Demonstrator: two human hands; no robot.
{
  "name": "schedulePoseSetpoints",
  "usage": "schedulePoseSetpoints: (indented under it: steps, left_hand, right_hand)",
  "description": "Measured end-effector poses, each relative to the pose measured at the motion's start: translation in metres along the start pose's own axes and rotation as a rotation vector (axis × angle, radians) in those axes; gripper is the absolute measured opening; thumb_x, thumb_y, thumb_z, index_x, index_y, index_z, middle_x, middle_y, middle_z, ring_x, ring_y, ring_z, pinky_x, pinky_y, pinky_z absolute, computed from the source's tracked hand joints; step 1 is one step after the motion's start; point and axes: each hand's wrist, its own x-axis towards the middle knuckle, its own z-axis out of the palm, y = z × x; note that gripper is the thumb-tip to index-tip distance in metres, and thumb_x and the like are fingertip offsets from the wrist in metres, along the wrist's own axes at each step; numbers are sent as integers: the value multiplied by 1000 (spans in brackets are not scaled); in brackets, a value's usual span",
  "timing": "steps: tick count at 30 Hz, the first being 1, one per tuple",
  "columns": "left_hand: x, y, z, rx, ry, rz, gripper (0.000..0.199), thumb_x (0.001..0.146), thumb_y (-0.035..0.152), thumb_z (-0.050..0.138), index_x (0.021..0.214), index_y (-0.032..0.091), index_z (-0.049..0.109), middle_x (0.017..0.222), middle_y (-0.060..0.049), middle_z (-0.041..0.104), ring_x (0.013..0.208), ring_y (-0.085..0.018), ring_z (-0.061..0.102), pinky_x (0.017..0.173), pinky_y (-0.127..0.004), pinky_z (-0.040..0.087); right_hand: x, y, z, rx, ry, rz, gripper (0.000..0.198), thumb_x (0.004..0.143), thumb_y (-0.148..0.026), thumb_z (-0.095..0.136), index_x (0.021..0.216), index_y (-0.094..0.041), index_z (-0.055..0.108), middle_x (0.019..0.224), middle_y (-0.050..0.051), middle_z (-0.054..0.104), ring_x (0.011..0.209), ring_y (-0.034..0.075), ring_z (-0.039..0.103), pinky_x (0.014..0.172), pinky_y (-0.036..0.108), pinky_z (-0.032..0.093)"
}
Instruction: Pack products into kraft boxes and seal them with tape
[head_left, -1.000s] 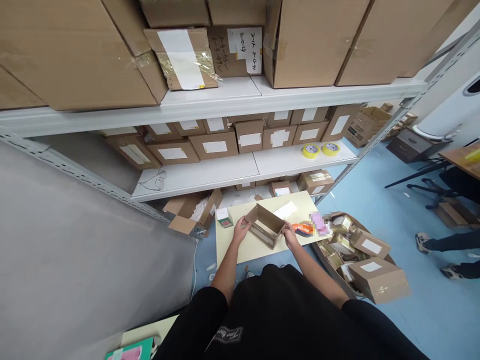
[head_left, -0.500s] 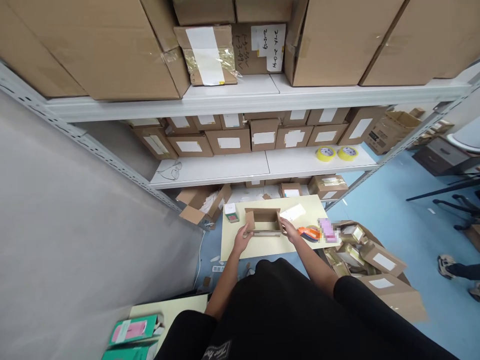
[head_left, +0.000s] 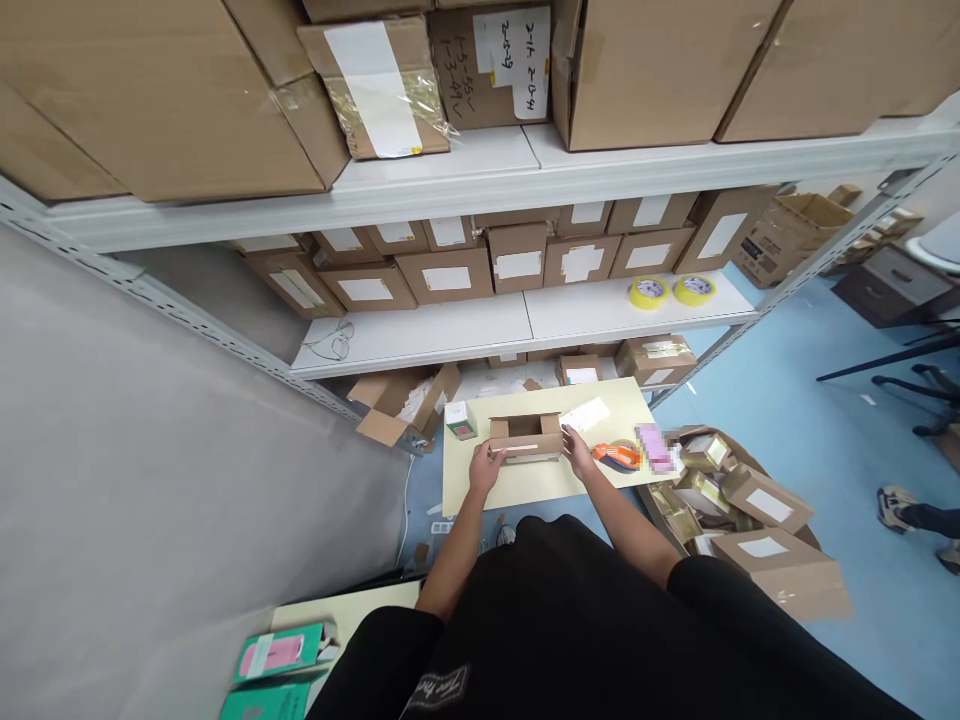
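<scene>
A small brown cardboard box (head_left: 525, 446) with its top open stands on the pale yellow table, one long flap on the near side folded inward. My left hand (head_left: 486, 468) grips its near left corner, thumb on the front flap. Against the right end rests my right hand (head_left: 577, 455), its fingers along that wall. A white and green small box (head_left: 460, 420) is left of the cardboard box. To the right lie a white sheet (head_left: 586, 414), an orange tape dispenser (head_left: 616, 457) and a pink item (head_left: 654, 447), blurred out.
The yellow table (head_left: 469, 490) stands before a metal shelf (head_left: 420, 338) of labelled cartons and yellow tape rolls (head_left: 648, 292). An open carton (head_left: 390, 405) sits at its left. Right of the table is a large container of packed boxes (head_left: 765, 503). A person's foot (head_left: 894, 508) shows far right.
The box's near long flap has come up and over, covering part of the opening. Both hands stay at its ends. The camera view has shifted slightly.
</scene>
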Motion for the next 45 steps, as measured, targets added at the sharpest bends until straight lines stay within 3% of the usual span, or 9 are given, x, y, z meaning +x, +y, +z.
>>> schedulePoseSetpoints:
  steps: [5,7,10,14,19,25,31,40,45]
  left_hand:
    - [12,24,-12,141,-15,21,92,91,42,73,168,29,25,163,-16,46,126,-33,64,95,-37,54]
    - [25,36,-20,227,-84,73,98,87,41,79,169,34,25,174,-15,27,123,-34,67,92,-38,55]
    - [43,43,-29,275,-179,125,88,83,39,84,161,35,44,178,-13,15,118,-34,70,92,-38,56]
    - [41,31,-21,153,-188,129,52,96,39,68,147,29,62,168,-11,42,128,-31,65,105,-40,53]
    - [13,15,-6,-14,-96,129,51,103,37,57,153,31,57,153,-7,61,136,-28,60,113,-40,48]
    - [1,7,-23,61,-143,78,51,100,39,61,150,31,61,122,-5,79,111,-26,72,102,-35,52]
    - [-11,-4,-34,53,-142,28,50,99,43,63,148,32,64,92,-2,79,90,-22,73,91,-30,53]
    - [-1,14,-11,183,-216,106,50,101,43,62,149,31,63,116,-9,80,106,-29,73,97,-35,51]
    - [-11,-1,-26,178,-187,22,50,98,46,66,147,34,65,100,-6,81,99,-28,74,91,-34,52]
  right_hand:
    - [-9,16,-4,-138,-107,-147,104,67,-50,86,161,-32,44,168,7,42,146,29,50,118,41,45]
    - [-7,16,-3,-219,-122,-177,113,67,-46,84,166,-31,32,168,10,41,142,30,54,116,44,47]
    - [-3,10,-1,-392,-130,-224,113,73,-43,76,170,-28,20,165,13,44,138,30,58,116,48,47]
    - [-4,2,-2,-674,-89,-329,92,80,-40,69,165,-29,36,166,8,44,150,30,46,125,49,35]
    - [-8,2,-3,-721,-86,-304,73,83,-31,69,154,-30,55,164,3,48,157,28,36,131,46,27]
    - [-20,10,5,-734,-95,-293,69,79,-22,75,146,-30,64,157,2,58,151,28,47,130,47,31]
    - [-33,26,7,-719,-80,-251,67,77,-23,78,142,-34,67,155,-2,59,151,28,48,130,47,32]
    - [-28,43,-15,-550,-26,-139,72,68,-25,81,139,-28,70,153,5,62,146,31,53,124,51,40]
    - [-40,37,-1,-636,-35,-189,73,72,-25,81,144,-32,66,156,0,59,146,29,54,124,48,41]
